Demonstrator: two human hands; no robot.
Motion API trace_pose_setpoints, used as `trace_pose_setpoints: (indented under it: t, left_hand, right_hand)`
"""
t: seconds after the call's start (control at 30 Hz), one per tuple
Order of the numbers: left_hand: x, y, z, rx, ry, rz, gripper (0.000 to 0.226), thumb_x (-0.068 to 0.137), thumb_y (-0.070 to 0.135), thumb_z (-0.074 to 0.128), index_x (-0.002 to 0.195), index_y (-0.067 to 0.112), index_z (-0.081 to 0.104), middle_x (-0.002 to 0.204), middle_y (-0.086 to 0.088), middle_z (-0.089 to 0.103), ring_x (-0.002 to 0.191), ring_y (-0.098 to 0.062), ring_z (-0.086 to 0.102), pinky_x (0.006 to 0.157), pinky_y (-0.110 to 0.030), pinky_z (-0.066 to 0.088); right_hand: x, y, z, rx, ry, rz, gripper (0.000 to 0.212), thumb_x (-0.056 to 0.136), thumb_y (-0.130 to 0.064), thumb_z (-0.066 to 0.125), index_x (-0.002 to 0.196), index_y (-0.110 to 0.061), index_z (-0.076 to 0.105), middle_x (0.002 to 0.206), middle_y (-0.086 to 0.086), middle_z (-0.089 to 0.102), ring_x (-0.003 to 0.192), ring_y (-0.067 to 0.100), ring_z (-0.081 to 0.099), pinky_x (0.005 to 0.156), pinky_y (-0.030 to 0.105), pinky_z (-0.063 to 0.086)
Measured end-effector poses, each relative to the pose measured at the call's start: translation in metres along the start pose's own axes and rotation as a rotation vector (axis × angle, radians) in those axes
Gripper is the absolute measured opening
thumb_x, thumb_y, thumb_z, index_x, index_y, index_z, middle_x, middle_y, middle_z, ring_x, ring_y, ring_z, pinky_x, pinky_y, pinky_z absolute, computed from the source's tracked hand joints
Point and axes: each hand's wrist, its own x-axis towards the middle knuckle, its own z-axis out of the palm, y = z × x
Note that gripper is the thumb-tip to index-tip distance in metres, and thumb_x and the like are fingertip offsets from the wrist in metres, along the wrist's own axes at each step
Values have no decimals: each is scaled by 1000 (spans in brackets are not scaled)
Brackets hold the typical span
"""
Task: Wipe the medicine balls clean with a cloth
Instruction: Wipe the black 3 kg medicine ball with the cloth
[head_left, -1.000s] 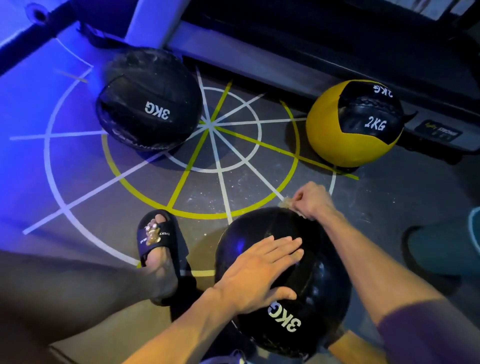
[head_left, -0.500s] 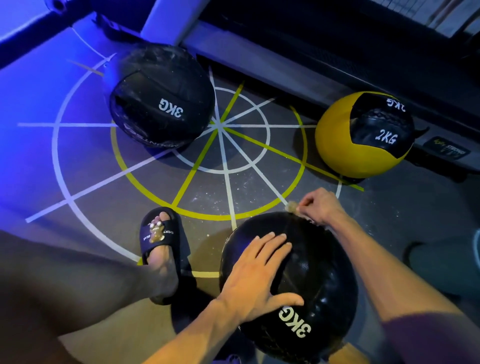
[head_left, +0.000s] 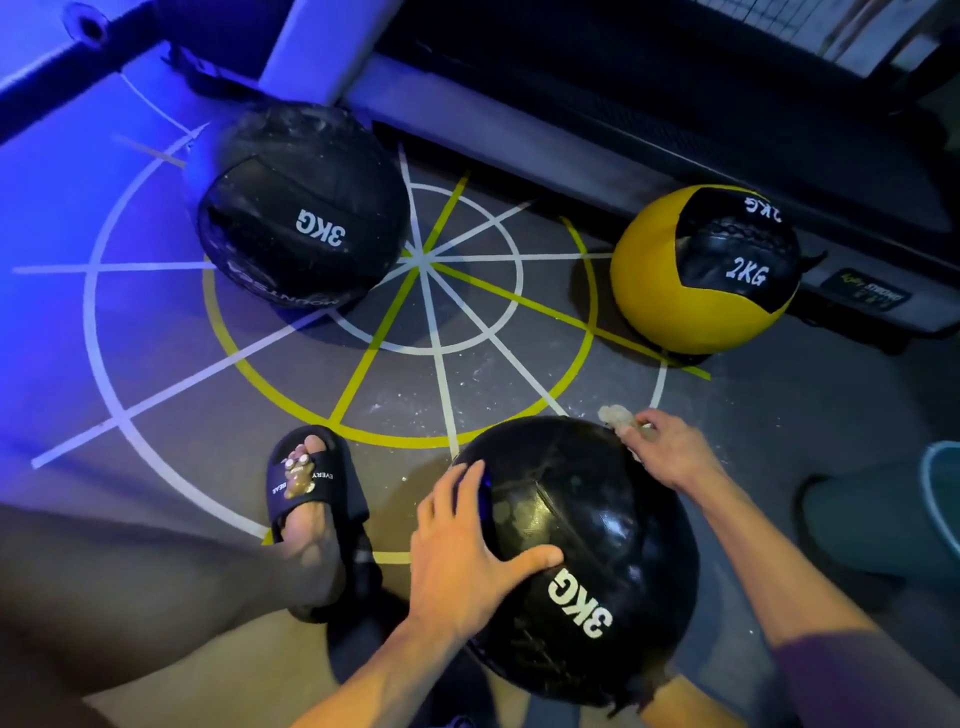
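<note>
Left hand (head_left: 457, 561) now farther left.

The single head-worn camera looks steeply forward and down at close range, with the left hand (head_left: 457, 561) low centre and the floor (head_left: 467, 374) beyond it.

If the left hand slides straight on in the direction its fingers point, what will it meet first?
Probably only floor: the left hand points up over the near black ball toward the yellow ring; depth is unclear.
</note>
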Motion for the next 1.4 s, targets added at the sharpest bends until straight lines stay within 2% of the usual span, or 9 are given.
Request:
trace_pose_setpoints:
  t: [0.1,0.23,0.4,0.53,0.7,0.8,0.97,1.17,1.4]
  left_hand:
    - [-8,-7,6,-210,-39,-307,143,40,101,63,159,35,19,160,9,22,144,-21,33,116,-40,37]
    - [-11,-22,21,-600,-91,-526,137,34,87,86,151,36,37,147,5,52,129,-13,56,112,-39,47]
    - [-8,-27,22,-696,-95,-518,117,40,81,90,141,45,44,137,12,61,123,-7,62,107,-36,50]
    - [-1,-8,-4,-717,-66,-360,67,49,74,90,108,65,58,121,19,68,110,3,65,100,-25,50]
    - [11,-12,-25,-808,-6,-349,99,42,77,91,131,48,60,119,24,71,109,3,67,105,-32,50]
    - [19,-7,-46,-733,26,-285,120,40,81,88,146,37,53,133,18,65,119,1,62,112,-33,46]
    - [33,-1,-71,-490,32,-162,113,44,90,77,145,47,50,156,16,43,145,-2,37,122,-39,32]
    - [18,-3,-53,-62,110,28,89,55,94,63,133,55,49,132,16,42,127,-13,38,104,-35,37]
    - [2,1,-28,124,116,276,94,62,98,59,138,43,46,148,11,35,141,-18,33,116,-47,34]
  right_hand:
    - [-2,-3,4,44,22,24,35,102,-41,53,126,-17,61,129,16,64,120,37,57,85,36,43]
    - [-9,-9,9,95,-2,27,31,104,-38,49,126,-17,57,125,16,65,117,37,58,80,34,41]
    - [-23,-11,13,158,61,18,29,104,-33,50,125,-15,58,120,18,67,115,39,59,85,37,46]
    - [-35,-19,14,209,116,-8,27,104,-30,52,126,-16,59,122,15,68,118,38,59,90,39,47]
    - [-42,-40,19,215,171,-89,23,102,-28,54,123,-21,61,118,10,70,116,36,59,88,40,47]
    - [-38,-44,23,251,179,-83,20,103,-26,53,121,-22,59,114,8,70,114,37,58,89,42,47]
    - [-32,-44,33,419,180,-64,7,103,-26,53,106,-31,56,98,-3,63,107,29,57,76,36,40]
    - [-38,-11,35,481,188,-5,14,103,-34,51,107,-24,61,94,-1,66,95,28,61,74,39,43]
    - [-42,17,19,524,303,69,9,94,-30,68,96,-23,71,78,-4,67,70,15,60,63,25,42]
